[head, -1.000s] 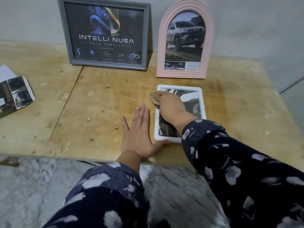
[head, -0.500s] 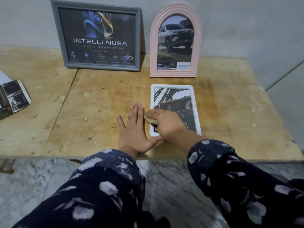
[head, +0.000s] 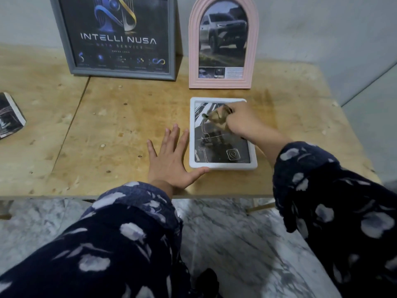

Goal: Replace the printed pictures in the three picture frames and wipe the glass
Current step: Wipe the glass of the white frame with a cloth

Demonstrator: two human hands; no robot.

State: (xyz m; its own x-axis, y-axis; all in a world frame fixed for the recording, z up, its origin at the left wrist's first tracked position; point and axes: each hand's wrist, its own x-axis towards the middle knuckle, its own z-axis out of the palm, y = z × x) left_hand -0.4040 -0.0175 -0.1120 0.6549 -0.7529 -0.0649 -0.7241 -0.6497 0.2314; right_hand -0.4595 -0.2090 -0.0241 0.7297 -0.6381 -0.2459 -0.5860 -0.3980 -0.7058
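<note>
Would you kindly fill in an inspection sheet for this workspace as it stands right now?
Surface: worn, stained plywood table.
Job's things: white frame lies flat, glass up; grey frame and pink arched frame stand upright at the wall, each holding a print.
Clutter: loose printed pictures at the table's left edge.
Hands: left hand flat on the table, thumb against the white frame's near corner; right hand grips a tan cloth on the glass.
Cables: nothing seen.
Surroundings: grey wall behind; marbled floor below.
</note>
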